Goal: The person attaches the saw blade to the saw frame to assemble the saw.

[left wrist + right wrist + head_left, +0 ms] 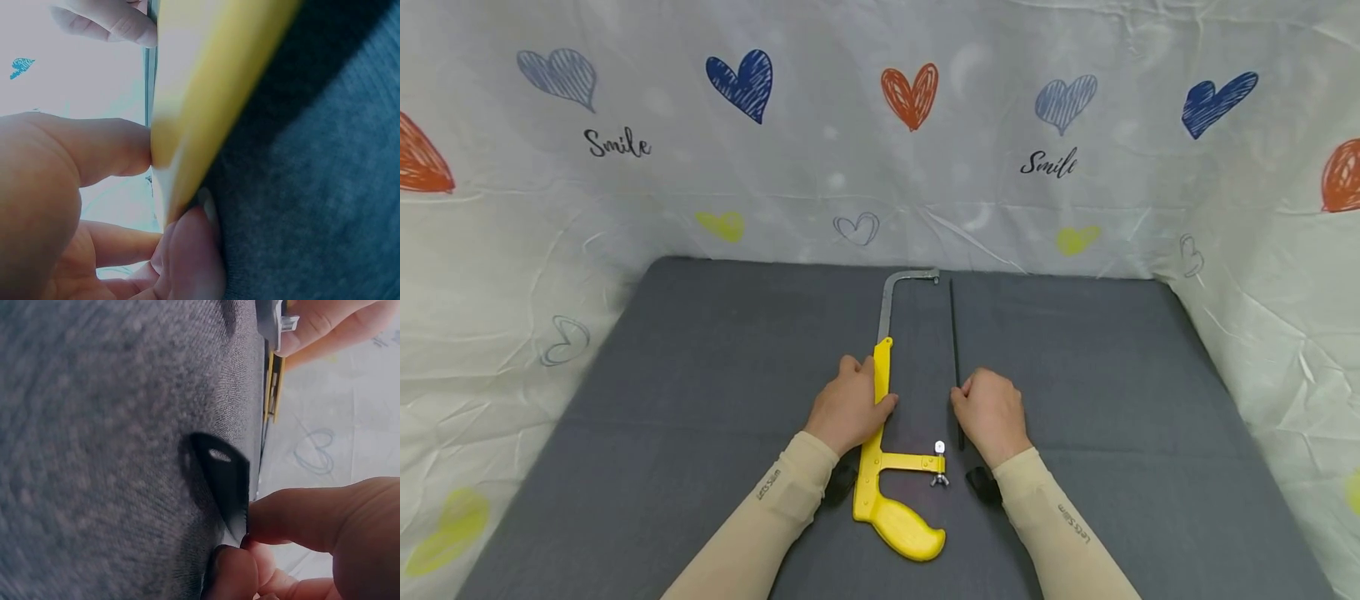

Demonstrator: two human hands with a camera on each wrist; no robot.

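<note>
Yellow frame: hacksaw (887, 433) lies flat on the grey worktop (700, 417), long axis running away from the person, pistol grip nearest.
Left hand (848, 410): fingers curled round the yellow spine, gripping it.
Right hand (992, 414): pinches the near end of the loose blade (954, 333), just right of the frame.
Blade: likely thin, springy, light; best held by its ends.

Grey table (700, 400) (hacksaw frame (883, 433), blade (954, 333))
</note>
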